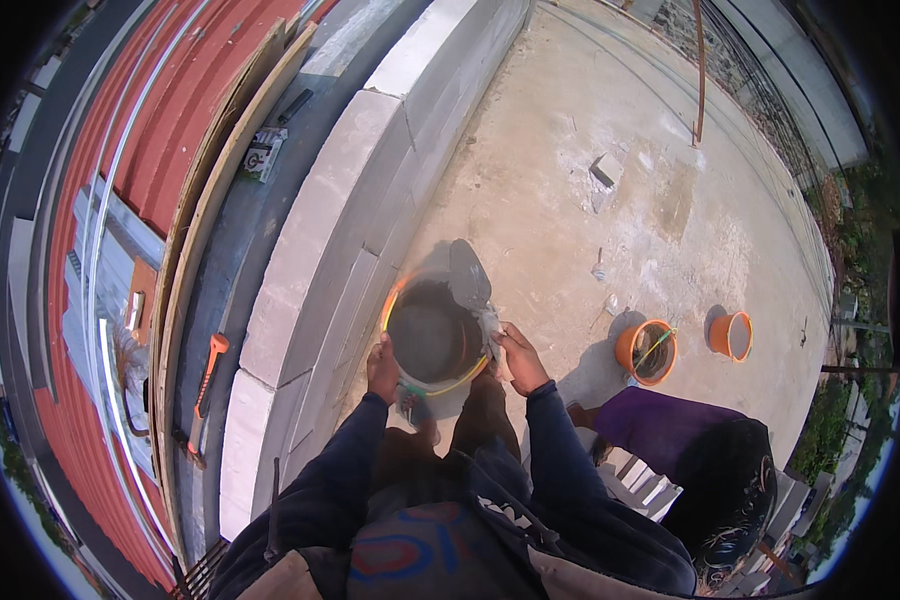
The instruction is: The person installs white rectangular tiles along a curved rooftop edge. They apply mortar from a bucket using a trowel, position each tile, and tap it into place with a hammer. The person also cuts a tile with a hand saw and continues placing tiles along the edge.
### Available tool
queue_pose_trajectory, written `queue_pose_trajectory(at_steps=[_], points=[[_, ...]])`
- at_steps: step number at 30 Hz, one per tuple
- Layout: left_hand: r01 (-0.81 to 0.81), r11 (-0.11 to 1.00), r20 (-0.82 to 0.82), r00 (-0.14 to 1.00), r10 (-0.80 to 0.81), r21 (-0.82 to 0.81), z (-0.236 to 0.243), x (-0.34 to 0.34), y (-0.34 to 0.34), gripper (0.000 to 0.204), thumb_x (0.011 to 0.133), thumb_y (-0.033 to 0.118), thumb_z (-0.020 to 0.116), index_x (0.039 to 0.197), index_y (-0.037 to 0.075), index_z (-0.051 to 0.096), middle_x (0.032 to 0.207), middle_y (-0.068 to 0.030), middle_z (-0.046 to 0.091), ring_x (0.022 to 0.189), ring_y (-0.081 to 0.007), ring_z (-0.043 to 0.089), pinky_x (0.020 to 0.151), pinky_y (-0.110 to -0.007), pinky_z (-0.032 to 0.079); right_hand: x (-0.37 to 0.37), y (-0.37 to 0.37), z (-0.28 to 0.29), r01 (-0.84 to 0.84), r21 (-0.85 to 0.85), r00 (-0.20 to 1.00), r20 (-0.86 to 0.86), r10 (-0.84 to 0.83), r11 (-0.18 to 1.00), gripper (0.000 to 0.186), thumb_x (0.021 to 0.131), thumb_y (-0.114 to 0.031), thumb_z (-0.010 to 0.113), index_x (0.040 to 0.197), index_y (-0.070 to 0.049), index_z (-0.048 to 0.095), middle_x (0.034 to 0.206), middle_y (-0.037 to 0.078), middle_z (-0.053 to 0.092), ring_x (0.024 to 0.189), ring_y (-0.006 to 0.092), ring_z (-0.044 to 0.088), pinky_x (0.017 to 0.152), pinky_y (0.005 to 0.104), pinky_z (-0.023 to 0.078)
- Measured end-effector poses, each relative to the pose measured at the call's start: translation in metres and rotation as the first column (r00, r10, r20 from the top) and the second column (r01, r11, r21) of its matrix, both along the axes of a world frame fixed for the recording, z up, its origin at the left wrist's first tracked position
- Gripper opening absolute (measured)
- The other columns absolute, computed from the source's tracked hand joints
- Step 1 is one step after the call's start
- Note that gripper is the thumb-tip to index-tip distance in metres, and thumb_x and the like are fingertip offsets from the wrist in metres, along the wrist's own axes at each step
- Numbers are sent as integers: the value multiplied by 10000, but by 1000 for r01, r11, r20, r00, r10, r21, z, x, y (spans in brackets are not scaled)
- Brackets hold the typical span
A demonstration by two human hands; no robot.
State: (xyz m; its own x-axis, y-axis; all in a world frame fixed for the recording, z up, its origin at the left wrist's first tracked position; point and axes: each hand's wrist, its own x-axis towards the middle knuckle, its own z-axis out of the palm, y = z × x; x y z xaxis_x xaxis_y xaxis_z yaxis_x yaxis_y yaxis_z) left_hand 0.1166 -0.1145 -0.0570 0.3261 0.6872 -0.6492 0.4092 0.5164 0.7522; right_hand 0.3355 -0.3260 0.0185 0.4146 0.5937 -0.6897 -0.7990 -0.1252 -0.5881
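Note:
A round bucket (433,338) with a yellow-orange rim stands between my feet, beside the block wall; grey wet-looking mix lies inside it. My left hand (382,370) is closed on the near left part of its rim. At the right side of the bucket, my right hand (519,358) is closed around the grey-smeared end of a tool. Its dark, rounded blade (469,276) seems to reach over the far right rim. My fingers partly hide the grip, so the tool's exact kind is unclear.
A low wall of pale blocks (315,220) runs along my left. Beyond it lie an orange-handled hammer (206,375), wooden boards (220,170) and red roofing (185,130). To my right are two orange buckets (647,352) and a bending person in purple (660,425). A block piece (607,170) lies ahead.

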Motion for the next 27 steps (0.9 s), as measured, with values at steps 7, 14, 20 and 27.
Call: queue_pose_trajectory(at_steps=[7, 14, 20, 27], points=[[-175, 980, -235, 953, 193, 97, 20, 6, -2, 590, 1079, 609, 521, 875, 57, 570, 764, 19, 496, 713, -102, 478, 642, -307, 416, 108, 249, -101, 64, -88, 989, 140, -51, 994, 332, 1019, -232, 550, 1290, -98, 410, 844, 88, 596, 556, 198, 576, 464, 366, 470], [-582, 810, -213, 785, 582, 69, 55, -7, -25, 496, 1065, 572, 591, 810, 158, 493, 698, 46, 463, 612, -74, 435, 570, -289, 394, 99, 368, -17, 300, -88, 954, 56, -296, 950, 336, 1018, -240, 546, 1297, -145, 386, 1090, 118, 558, 835, 232, 577, 655, 403, 511], [-741, 671, -291, 647, 704, -24, 65, -90, -87, 515, 1020, 593, 655, 808, 150, 501, 686, 39, 487, 590, -81, 441, 531, -280, 392, 50, 262, 1, -30, 232, 977, 210, -20, 972, 351, 1029, -67, 475, 1355, -116, 356, 969, 87, 577, 748, 178, 561, 528, 337, 501], [-858, 492, -327, 427, 843, 148, 72, -231, -180, 579, 972, 584, 704, 940, 7, 662, 815, -96, 645, 740, -200, 606, 680, -380, 500, -9, 105, 39, -888, -161, 298, 510, 807, 430, 384, 932, -38, 525, 1311, -38, 460, 802, 82, 582, 654, 154, 574, 606, 309, 492]])
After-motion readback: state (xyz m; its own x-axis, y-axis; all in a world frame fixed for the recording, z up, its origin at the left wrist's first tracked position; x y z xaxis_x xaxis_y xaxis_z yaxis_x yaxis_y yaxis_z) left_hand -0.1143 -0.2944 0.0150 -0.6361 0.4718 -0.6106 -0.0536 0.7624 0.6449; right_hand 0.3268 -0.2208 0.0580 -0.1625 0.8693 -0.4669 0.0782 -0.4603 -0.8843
